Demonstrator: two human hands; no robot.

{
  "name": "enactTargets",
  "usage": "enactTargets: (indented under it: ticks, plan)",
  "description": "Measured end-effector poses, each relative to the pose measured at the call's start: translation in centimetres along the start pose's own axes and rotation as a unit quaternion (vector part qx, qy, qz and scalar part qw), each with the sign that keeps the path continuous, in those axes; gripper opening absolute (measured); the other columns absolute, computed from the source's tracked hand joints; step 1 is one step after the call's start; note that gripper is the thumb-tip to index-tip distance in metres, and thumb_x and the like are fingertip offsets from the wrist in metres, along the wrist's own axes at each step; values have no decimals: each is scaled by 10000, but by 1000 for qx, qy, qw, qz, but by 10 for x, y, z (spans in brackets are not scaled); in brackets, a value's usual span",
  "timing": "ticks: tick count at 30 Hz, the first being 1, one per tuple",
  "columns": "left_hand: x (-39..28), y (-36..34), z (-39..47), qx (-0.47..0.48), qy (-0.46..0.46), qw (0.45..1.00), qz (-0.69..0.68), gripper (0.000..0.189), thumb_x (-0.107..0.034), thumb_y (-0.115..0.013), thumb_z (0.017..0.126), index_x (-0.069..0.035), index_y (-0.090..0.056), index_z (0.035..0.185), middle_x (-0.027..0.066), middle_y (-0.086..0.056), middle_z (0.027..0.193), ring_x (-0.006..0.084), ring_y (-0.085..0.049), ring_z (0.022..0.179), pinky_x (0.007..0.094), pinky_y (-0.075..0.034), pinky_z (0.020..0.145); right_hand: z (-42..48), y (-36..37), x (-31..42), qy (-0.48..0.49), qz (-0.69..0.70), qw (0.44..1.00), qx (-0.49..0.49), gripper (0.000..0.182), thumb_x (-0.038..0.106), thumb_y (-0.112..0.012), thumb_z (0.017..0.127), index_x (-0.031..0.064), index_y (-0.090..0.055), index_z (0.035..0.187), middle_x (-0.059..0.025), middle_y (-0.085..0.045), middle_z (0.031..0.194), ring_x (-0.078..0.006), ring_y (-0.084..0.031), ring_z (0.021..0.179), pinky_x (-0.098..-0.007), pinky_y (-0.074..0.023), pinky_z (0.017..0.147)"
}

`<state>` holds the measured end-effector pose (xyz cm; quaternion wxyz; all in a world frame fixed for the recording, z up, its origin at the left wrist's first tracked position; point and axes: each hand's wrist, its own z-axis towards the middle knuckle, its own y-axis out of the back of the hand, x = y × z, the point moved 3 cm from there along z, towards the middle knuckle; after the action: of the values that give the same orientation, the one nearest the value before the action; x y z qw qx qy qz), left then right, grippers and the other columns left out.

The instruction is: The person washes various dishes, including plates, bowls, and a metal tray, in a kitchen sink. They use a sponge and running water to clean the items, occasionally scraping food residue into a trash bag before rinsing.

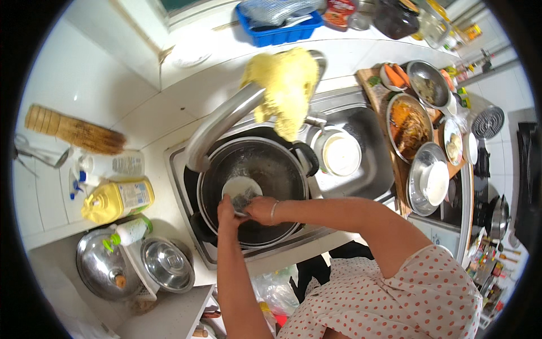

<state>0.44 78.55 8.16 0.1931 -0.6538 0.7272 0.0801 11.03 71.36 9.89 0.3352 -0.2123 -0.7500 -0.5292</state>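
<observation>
A dark two-handled wok sits over the left sink basin. Inside its rim, my left hand grips the edge of a small white bowl. My right hand presses a grey mesh scrubber, likely steel wool, against the bowl's inside. The fingers of my right hand partly hide the scrubber. Above the wok's left rim reaches the steel faucet, with a yellow cloth hanging behind it.
Stacked white bowls stand in the right steel basin. A wooden cutting board on the right bears several dishes, including a pan of cooked food. Left are a yellow detergent jug, a bamboo brush and metal basins.
</observation>
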Motion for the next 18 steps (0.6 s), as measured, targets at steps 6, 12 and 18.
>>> enactTargets:
  ticks: [6, 12, 18]
  plan:
    - [20, -4, -13, -2, -54, 986, -161, 450, -315, -401, 918, -12, -460, 1245, 171, -555, 1161, 333, -536, 1082, 469, -471, 859, 3, 41, 47, -96, 90, 983, -125, 160, 167, -562, 766, 41, -636, 830, -207, -622, 776, -376, -607, 781, -458, -470, 697]
    - [-3, -10, -58, -30, -1, 1000, 9, 515, -360, -411, 931, -1, -385, 1300, 184, -504, 1212, 348, -532, 1066, 501, -463, 855, -33, 49, 25, 38, -13, 999, 9, 195, 182, -579, 755, 49, -611, 895, -201, -633, 810, -370, -619, 783, -462, -477, 696]
    - [14, 8, -42, 66, -28, 997, -20, 524, -380, -356, 924, -78, -343, 1352, 157, -448, 1306, 381, -479, 1141, 589, -425, 891, -53, 34, 34, 106, -78, 990, -45, 159, 132, -573, 749, 87, -629, 890, -160, -643, 785, -341, -618, 756, -467, -480, 666]
